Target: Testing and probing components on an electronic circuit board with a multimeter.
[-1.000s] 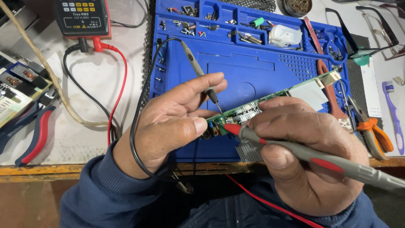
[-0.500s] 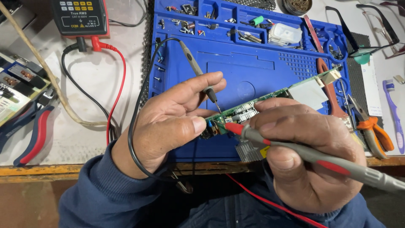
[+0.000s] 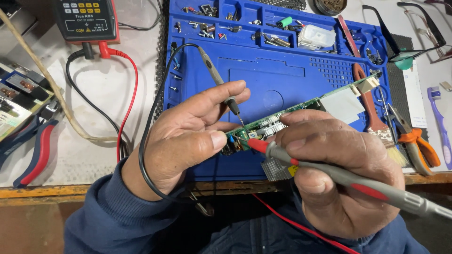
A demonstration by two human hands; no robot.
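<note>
Probing is being done on a green circuit board [image 3: 301, 113], held over the near edge of a blue mat [image 3: 278, 70]. A black probe [image 3: 217, 77] is being pinched by the left hand [image 3: 188, 141] between fingers and thumb, its tip set on the board's near-left end. A red probe [image 3: 329, 171] is being gripped pen-like by the right hand [image 3: 339, 174], its tip touching the same end, just beside the black tip. A measurement appears to be in hand; both tips are needing steady contact while the meter [image 3: 87, 19], far left, is being read. Counted: two probes, one board, one meter, one brush [image 3: 372, 110], two pliers, red [image 3: 35, 150] and orange [image 3: 416, 146].
</note>
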